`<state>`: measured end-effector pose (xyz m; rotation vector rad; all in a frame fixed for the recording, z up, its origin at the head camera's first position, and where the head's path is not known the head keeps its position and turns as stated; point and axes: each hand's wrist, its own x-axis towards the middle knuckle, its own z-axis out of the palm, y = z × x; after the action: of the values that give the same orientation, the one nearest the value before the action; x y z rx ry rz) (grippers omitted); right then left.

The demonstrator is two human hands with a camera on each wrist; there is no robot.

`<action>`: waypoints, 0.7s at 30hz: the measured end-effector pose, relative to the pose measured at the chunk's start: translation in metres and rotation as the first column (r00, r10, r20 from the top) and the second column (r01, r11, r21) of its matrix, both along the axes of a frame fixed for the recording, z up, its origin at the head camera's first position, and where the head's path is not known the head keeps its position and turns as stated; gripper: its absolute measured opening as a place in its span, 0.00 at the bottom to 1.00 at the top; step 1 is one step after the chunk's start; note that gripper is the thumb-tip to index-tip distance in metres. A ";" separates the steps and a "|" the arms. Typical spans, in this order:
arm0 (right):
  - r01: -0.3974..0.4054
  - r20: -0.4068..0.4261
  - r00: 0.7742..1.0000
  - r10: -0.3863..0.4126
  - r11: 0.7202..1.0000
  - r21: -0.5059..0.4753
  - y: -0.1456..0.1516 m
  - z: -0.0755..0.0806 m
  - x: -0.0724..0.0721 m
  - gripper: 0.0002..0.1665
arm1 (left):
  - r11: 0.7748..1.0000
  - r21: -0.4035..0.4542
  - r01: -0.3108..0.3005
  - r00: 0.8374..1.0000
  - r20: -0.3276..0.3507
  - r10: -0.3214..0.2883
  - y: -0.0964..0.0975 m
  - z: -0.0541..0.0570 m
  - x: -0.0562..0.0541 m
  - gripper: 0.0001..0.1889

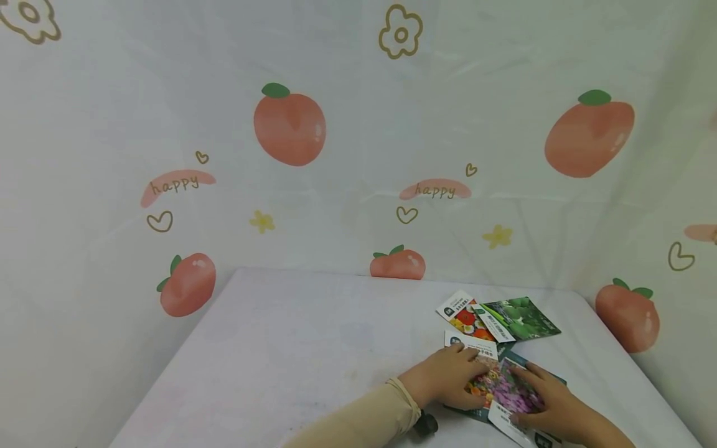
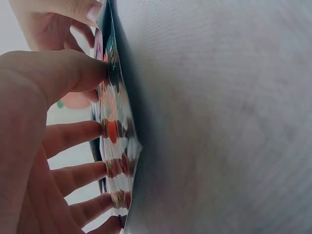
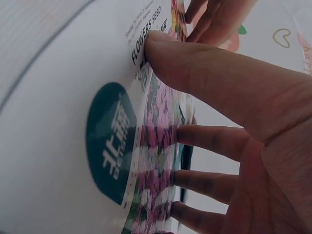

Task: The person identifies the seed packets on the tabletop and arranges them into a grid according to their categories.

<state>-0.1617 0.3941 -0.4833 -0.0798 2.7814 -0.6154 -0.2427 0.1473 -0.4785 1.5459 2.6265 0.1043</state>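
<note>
Backdrop: white cloth (image 1: 347, 68) printed with peaches, hearts, small flowers and the word "happy". It meets the far edge of a white surface (image 1: 269, 367). Seed packets lie on the right half of the surface, between its middle and right edge.

Far pair, toward the far right corner: a red-and-orange flower packet (image 1: 467, 318) and a green packet (image 1: 526, 318) with leafy print, the green one overlapping the other's side. Both lie flat.

Near group, closer to the near edge: a mixed-flower packet (image 1: 490, 377) on the left, white header toward the far edge; a purple-flower packet (image 1: 508, 390) on the right, white band toward the near edge, "FLOWERS SEED" legible in the right wrist view. Dark green packet edges (image 1: 475, 413) show beneath; number cannot be told.

Left hand (image 1: 448, 376): digits apart, resting on the mixed-flower packet; in the left wrist view the thumb touches the stack's edge. Beige sleeve (image 1: 364, 420) on that arm. Small black object (image 1: 427, 424) just beside the cuff, partly hidden.

Right hand (image 1: 554, 401): digits apart, thumb on the white band, fingertips touching the purple print. Neither hand clamped.
</note>
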 end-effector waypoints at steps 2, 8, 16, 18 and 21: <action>0.001 0.001 1.000 -0.001 1.000 0.002 0.000 0.000 0.000 0.56 | 1.000 -0.001 0.001 1.000 -0.007 -0.001 -0.001 0.000 0.000 0.33; 0.009 0.001 1.000 -0.009 1.000 0.008 0.000 -0.001 0.000 0.56 | 1.000 -0.003 -0.001 1.000 -0.004 0.001 -0.002 0.000 0.000 0.33; 0.009 -0.003 1.000 -0.009 1.000 0.017 -0.002 0.000 0.001 0.56 | 1.000 -0.005 -0.010 1.000 0.004 0.010 -0.003 0.000 0.001 0.33; 0.014 0.003 1.000 -0.014 1.000 0.022 -0.002 0.000 0.001 0.56 | 1.000 -0.005 -0.011 1.000 0.007 0.011 -0.003 0.000 0.001 0.33; 0.014 0.008 1.000 -0.014 1.000 0.023 -0.002 0.001 0.001 0.56 | 1.000 -0.002 -0.011 1.000 0.016 0.011 -0.004 0.000 0.001 0.32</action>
<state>-0.1606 0.3917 -0.4822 -0.0535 2.7829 -0.5861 -0.2415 0.1436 -0.4790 1.5234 2.6230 0.1145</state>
